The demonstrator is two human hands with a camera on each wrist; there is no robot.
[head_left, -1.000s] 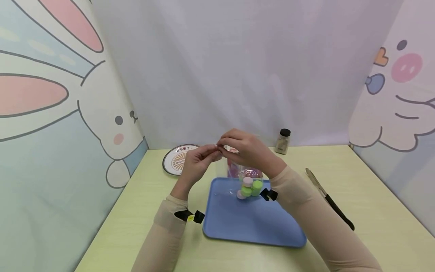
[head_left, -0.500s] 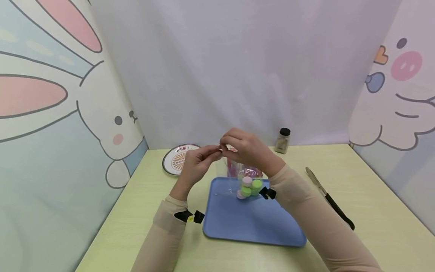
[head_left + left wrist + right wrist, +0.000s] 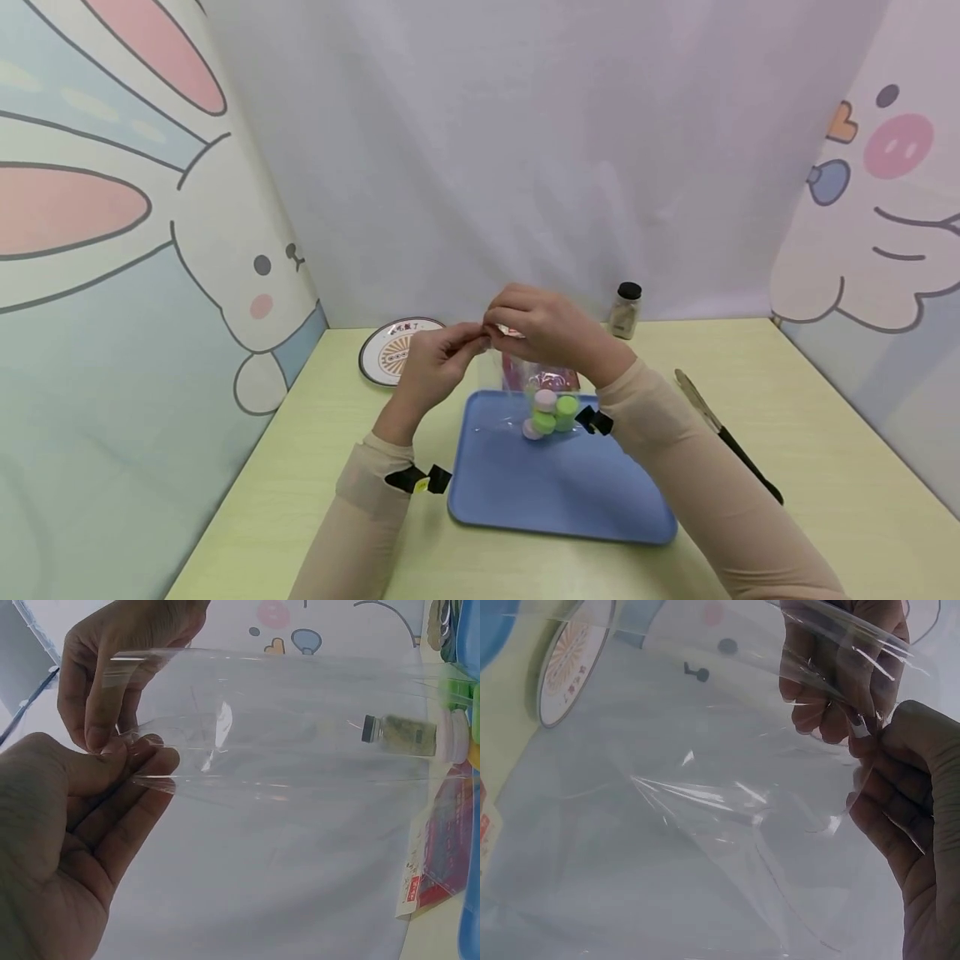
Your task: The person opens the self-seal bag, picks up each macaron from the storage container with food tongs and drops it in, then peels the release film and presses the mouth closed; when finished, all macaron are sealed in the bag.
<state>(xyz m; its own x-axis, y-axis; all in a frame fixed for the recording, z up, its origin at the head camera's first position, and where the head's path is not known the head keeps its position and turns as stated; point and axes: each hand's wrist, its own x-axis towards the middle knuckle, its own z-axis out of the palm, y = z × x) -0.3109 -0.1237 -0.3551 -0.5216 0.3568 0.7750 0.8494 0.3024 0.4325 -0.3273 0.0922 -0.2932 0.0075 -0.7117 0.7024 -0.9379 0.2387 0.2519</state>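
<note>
A clear plastic bag (image 3: 277, 727) stretches from my fingertips down to the back of the blue tray (image 3: 555, 492). My left hand (image 3: 435, 367) pinches its top edge between thumb and fingers. Beside it, my right hand (image 3: 551, 331) pinches the same edge, and the fingertips of both hands meet. Creases run through the film near the right hand in the right wrist view. Several pink and green macarons (image 3: 544, 423) are bunched at the bag's lower end and look to be inside it. Reflections hide much of the bag's outline in the head view.
A red and purple packet (image 3: 557, 380) lies behind the tray. The printed plate (image 3: 392, 354) is at the back left, partly behind the left hand. A black-lidded jar (image 3: 625, 312) stands at the back right. To the tray's right lies a black-handled knife (image 3: 738, 454).
Both hands stay at almost the same spot on the bag's top edge; their fingertips have shifted only slightly. Tray, macarons, knife and jar have not moved.
</note>
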